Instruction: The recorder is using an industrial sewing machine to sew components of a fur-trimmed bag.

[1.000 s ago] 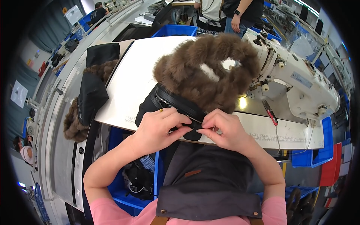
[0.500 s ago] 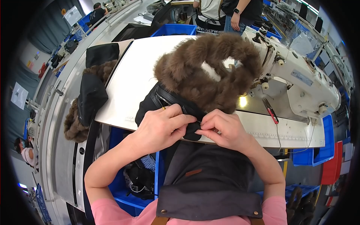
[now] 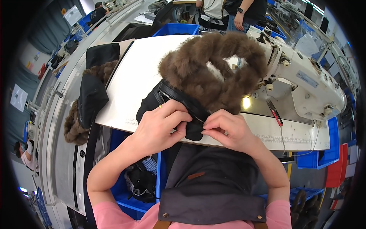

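R hand (image 3: 230, 131) pinches a blk pouch (image 3: 194, 131) near the end of its zip (image 3: 164, 94); L hand (image 3: 162, 124) curls alongside (can't tell if it's gripping). Step in hand: prob. fingertip adjusting there; next move likely calls for a steady R pinch. Pouch lies at white table's (image 3: 133, 84) near edge, brown fur (image 3: 190, 72) just beyond, sewing machine (image 3: 305, 80) & red-handled snips (image 3: 275, 113) to the right.

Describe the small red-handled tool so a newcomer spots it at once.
Start at the big white sewing machine on the right. Below and left of its body in the picture, rightward of the person's right hand, a slim tool lies slanted. Its red handle, trailing a thin cord, stands out against the white table.
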Available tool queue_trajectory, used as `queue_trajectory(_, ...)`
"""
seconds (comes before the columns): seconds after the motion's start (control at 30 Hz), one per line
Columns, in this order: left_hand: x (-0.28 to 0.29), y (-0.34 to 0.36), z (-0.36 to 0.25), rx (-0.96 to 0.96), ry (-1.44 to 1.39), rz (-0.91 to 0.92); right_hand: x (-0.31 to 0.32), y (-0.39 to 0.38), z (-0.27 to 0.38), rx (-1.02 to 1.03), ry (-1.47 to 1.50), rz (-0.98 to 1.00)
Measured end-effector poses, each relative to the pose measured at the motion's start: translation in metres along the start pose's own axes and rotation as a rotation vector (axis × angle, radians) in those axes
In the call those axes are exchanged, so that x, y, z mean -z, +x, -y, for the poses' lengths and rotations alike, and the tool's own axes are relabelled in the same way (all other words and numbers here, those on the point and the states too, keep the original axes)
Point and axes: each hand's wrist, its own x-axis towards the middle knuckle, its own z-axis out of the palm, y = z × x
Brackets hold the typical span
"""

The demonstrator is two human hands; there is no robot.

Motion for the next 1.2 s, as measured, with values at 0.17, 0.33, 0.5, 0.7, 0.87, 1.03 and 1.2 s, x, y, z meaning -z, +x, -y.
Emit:
queue_trajectory(0.17,-0.001,-0.004,0.007,-0.111,-0.044,-0.005,0.003,0.0,0.003,-0.16,0.136,0.017)
queue_trajectory(0.33,0.003,0.002,0.006,0.017,-0.248,0.092,0.006,0.001,0.004,-0.242,0.199,0.007)
queue_trajectory(0.5,-0.001,-0.001,0.007,-0.018,-0.321,0.122,0.006,0.002,0.003,-0.25,0.212,0.009)
queue_trajectory(0.7,0.009,0.006,-0.01,0.416,-0.537,0.213,0.013,0.003,0.002,-0.248,0.231,0.069)
queue_trajectory(0.87,0.006,0.008,-0.012,0.359,-0.373,0.202,0.017,0.008,0.005,-0.267,0.214,0.15)
queue_trajectory(1.03,0.009,0.008,-0.009,0.463,-0.427,0.237,0.016,0.013,0.004,-0.246,0.186,0.178)
queue_trajectory(1.2,0.007,0.002,-0.006,0.61,-0.533,0.216,0.014,0.02,0.004,-0.217,0.127,0.191)
